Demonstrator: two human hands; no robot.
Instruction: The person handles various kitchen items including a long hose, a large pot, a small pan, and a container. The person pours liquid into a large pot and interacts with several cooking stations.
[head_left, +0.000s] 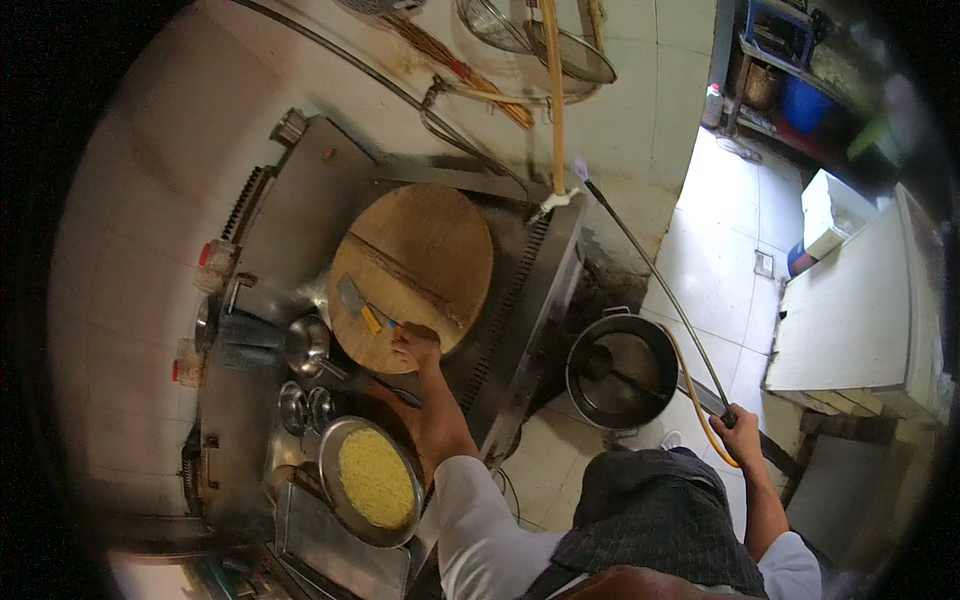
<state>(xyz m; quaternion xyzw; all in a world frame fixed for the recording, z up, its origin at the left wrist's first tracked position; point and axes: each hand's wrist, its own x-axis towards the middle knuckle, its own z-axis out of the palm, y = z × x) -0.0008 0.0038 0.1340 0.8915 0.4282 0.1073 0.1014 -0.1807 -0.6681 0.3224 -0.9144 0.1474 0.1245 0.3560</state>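
Note:
My left hand (415,347) reaches over the near edge of a round wooden board (445,240), its fingers closed by the blue end of a small flat-bladed scraper (351,297). The blade lies on the board, with a yellow piece (371,319) beside its handle. My right hand (738,437) is wrapped round the lower end of a long, thin black wand (655,272) out to the right. The wand slants up and left, with a pale violet glow at its tip. A yellow hose (692,388) runs close to the wand and my right hand.
A big dark pot (622,367) with a ladle inside stands on the floor. Yellow shredded food fills a metal basin (375,485) left of my arm. Several metal bowls (308,345) sit behind it. A white cabinet (850,315) stands at right; strainers (540,40) hang on the wall.

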